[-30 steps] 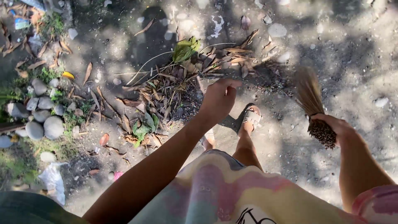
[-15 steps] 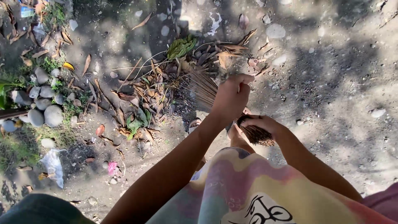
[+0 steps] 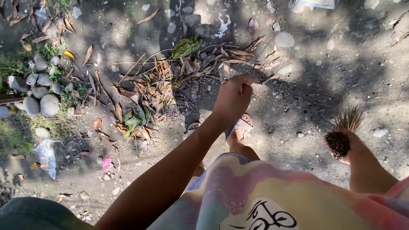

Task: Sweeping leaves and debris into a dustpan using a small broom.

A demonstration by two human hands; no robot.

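Dappled bare dirt ground [image 3: 324,72] lies below me, with a heap of dry leaves [image 3: 170,81] ahead. My right hand [image 3: 351,149] grips a stick broom [image 3: 341,134] at its bundled end, bristles upward. My left hand [image 3: 232,99] hangs loosely curled, holding nothing, above the heap's edge.

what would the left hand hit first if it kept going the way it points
Probably the heap of dry leaves on the ground just beyond the left hand, though depth is hard to judge from above.
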